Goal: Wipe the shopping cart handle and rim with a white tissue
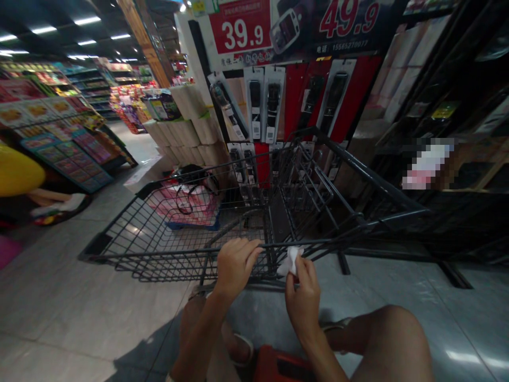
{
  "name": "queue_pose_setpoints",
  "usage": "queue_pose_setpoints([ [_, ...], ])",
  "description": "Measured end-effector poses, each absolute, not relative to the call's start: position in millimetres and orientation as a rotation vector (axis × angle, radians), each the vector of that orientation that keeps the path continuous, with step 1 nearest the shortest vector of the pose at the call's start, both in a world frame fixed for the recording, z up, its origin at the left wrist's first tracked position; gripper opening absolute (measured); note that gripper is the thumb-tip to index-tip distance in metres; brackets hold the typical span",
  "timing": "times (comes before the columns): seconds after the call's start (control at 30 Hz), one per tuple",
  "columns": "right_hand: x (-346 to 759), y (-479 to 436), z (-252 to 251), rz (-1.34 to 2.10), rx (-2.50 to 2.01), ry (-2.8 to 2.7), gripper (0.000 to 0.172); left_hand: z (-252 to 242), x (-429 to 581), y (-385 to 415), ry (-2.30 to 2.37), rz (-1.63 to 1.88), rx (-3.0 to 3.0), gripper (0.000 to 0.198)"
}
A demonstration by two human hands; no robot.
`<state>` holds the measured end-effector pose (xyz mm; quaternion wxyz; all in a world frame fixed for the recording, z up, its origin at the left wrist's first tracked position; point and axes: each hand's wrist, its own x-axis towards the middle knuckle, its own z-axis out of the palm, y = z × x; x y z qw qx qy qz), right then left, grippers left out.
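Observation:
A black wire shopping cart (131,249) lies tipped on its side on the floor in front of me. My left hand (235,265) curls its fingers over the cart's near rim bar. My right hand (303,294) pinches a small white wipe (290,261) and presses it against the same bar, just to the right of the left hand. My knees and a sandalled foot show at the bottom of the view.
A pink bag (186,204) with black handles rests behind the cart mesh. A display rack of belts (270,106) with red price signs stands straight ahead. Stacked beige packs (186,132) and store shelves (59,132) lie to the left. A red stool (278,366) is under me.

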<state>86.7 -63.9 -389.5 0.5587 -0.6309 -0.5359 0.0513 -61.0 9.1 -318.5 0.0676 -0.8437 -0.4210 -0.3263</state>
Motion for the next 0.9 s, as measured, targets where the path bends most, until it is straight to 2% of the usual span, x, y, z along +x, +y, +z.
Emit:
queue_pose_setpoints([
  [0.17,93.6,-68.3,-370.7,0.373,-1.488,-0.955,0.031,-318.3,-61.2,9.5,-1.277,-0.964,-2.551,0.029],
  [0.3,97.6,-61.0,-352.2,0.49,-1.524,-0.65,0.036,-318.7,-61.7,9.3,-1.299,-0.95,-2.567,0.03],
  [0.5,92.8,-45.5,-347.7,0.364,-1.498,-0.805,0.022,-319.0,-60.8,9.6,-1.281,-0.965,-2.54,0.029],
  [0.67,93.4,-41.9,-357.0,0.12,-1.543,-1.009,0.027,-319.5,-61.0,9.9,-1.263,-0.963,-2.551,0.026],
  [0.9,95.4,-47.8,-362.8,0.114,-1.493,-1.055,0.022,-318.5,-60.1,9.0,-1.255,-0.981,-2.541,0.025],
])
